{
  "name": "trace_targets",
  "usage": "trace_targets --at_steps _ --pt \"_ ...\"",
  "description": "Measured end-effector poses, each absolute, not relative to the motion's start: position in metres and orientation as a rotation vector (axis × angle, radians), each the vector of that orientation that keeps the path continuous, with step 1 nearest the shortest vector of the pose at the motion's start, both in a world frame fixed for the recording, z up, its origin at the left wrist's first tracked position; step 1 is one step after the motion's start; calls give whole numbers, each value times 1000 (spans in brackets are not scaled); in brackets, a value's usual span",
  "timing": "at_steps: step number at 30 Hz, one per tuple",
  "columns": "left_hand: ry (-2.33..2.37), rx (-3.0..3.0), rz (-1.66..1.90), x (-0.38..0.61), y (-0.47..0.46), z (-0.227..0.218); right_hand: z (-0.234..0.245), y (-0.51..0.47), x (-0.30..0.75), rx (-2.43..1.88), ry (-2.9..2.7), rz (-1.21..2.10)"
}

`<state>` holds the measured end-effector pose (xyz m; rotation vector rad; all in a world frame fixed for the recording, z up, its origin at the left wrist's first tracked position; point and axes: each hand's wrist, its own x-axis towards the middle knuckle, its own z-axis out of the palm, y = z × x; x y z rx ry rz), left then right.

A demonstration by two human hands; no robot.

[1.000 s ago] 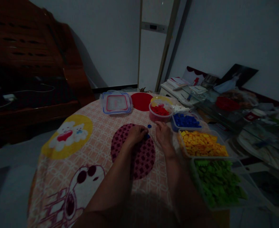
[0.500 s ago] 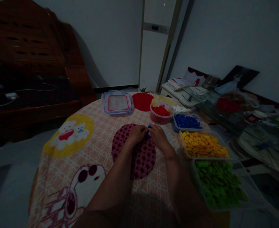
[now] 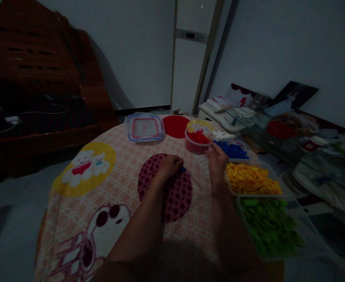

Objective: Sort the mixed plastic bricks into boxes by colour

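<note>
My left hand (image 3: 169, 166) rests on the round table (image 3: 122, 172), fingers curled on small blue pieces (image 3: 183, 169) over a dark red patterned circle (image 3: 165, 187). My right hand (image 3: 217, 161) is raised, fingers curled, beside the tub of blue pieces (image 3: 233, 150). What it holds is too dark to make out. A round tub of red pieces (image 3: 197, 140) stands just beyond it.
Tubs of yellow pieces (image 3: 251, 179) and green pieces (image 3: 271, 225) line the table's right edge. A clear lid (image 3: 144, 127) and a red lid (image 3: 175, 125) lie at the far side. Papers and clutter (image 3: 278, 125) fill the right; a dark wooden bench (image 3: 40, 94) stands left.
My right hand left my left hand and moved right and up toward the blue tub. The loose blue piece by my fingers is gone from the cloth. My left hand stayed put.
</note>
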<state>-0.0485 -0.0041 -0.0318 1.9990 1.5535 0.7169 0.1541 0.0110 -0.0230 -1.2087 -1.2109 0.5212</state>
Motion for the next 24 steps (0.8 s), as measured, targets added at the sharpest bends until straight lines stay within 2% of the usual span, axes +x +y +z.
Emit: trace_targets --at_steps 4,10,14,20,24 --pt "1541 2005 723 -49 -3 -35 -23 15 174 -1108 -868 508" --pt "1538 2011 743 -50 -2 -37 -23 12 163 -1098 -884 570" --pt "1534 1985 766 -48 -2 -36 -21 7 146 -1196 -1085 668" --pt "1655 1808 996 -47 -1 -35 -18 -10 124 -1328 -1467 1027" --pt "1730 1738 1080 -49 0 -34 -22 -16 114 -1338 -1901 953"
